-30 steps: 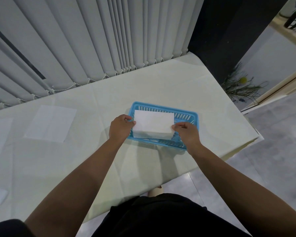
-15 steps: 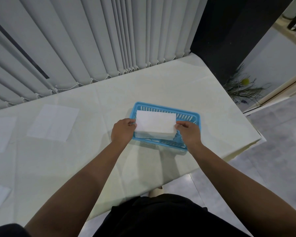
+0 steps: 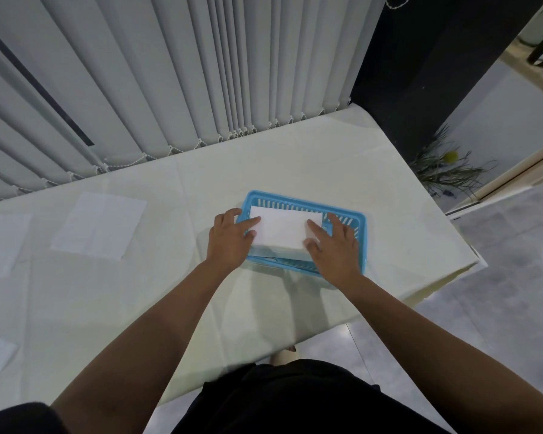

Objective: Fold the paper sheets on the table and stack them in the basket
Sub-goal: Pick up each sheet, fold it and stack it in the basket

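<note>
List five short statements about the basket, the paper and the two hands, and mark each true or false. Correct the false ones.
1. The basket is blue. True.
2. The left hand and the right hand both touch the folded paper stack. True.
3. The folded paper stack lies outside the basket. False: it sits inside the basket.
4. No paper lies outside the basket. False: a flat sheet lies on the table, to the left of the basket.
5. Vertical blinds hang behind the table. True.
</note>
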Tool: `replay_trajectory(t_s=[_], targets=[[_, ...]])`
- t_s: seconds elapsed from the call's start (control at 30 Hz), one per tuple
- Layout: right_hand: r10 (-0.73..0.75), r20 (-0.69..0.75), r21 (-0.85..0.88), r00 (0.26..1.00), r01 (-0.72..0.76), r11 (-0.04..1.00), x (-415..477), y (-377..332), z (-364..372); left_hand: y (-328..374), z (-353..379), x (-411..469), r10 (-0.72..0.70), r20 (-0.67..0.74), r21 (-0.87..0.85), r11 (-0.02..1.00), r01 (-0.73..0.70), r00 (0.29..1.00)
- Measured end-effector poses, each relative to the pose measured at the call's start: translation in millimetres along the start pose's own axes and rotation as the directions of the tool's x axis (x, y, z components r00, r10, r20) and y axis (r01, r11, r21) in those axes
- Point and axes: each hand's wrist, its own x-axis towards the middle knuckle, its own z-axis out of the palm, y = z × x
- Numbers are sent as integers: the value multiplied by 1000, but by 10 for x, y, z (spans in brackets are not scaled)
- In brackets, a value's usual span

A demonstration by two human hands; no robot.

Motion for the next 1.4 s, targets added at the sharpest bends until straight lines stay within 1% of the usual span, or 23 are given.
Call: replay_trajectory(t_s=[0.1, 0.2, 0.27, 0.33, 0.37, 0.43, 0.47, 0.5, 0.57, 0.6, 0.67, 0.73, 0.83, 1.0, 1.07, 1.23, 1.4], targets=[[1, 12, -27, 1000, 0, 1000, -23, 58, 44, -12, 13, -9, 20, 2, 17, 1000, -20, 1000], [-6, -54, 14, 999, 7, 1000, -29, 93, 25, -28, 19, -23, 27, -56, 23, 999, -25, 998], [11, -167, 71, 986, 1, 997, -24, 134, -2, -52, 14, -17, -13, -82, -57, 998, 8, 997], [74, -267, 125, 961, -41, 991, -28, 205, -32, -82, 2, 8, -107, -42, -207, 974, 96, 993], [125, -264, 153, 956, -87, 984, -30, 252, -40, -102, -6, 21, -169, 2, -281, 946, 163, 986], [247, -176, 232, 953, -203, 951, -34, 327, -49, -127, -17, 35, -279, 118, -371, 878, 303, 953], [309, -115, 305, 944, -263, 915, -36, 346, -50, -132, -21, 30, -301, 164, -384, 858, 342, 939], [361, -49, 394, 931, -314, 863, -37, 358, -51, -130, -22, 17, -298, 193, -380, 856, 351, 935], [408, 69, 540, 910, -378, 752, -32, 361, -35, -117, -15, -10, -248, 200, -350, 886, 305, 948], [400, 94, 582, 912, -376, 721, -31, 359, -19, -108, -14, -29, -230, 187, -347, 894, 283, 955], [382, 94, 638, 920, -350, 686, -29, 329, -22, -117, -16, -79, -235, 154, -359, 892, 276, 960], [359, 97, 653, 928, -331, 681, -13, 299, 8, -155, -44, -149, -262, 120, -367, 884, 288, 958], [306, 102, 652, 947, -296, 698, 32, 180, 76, -272, -143, -285, -313, 78, -375, 871, 319, 947], [188, 104, 645, 977, -210, 735, -3, -316, 112, -662, -348, -607, -399, 5, -345, 860, 376, 917], [150, 112, 639, 982, -187, 746, -46, -528, 162, -834, -429, -749, -440, -21, -336, 849, 408, 898], [52, 105, 628, 993, -106, 771, -241, -1058, 306, -1251, -665, -1113, -520, -97, -375, 809, 453, 849], [42, 120, 636, 992, -109, 764, -574, -1553, 537, -1733, -899, -1484, -543, -96, -362, 800, 478, 834]])
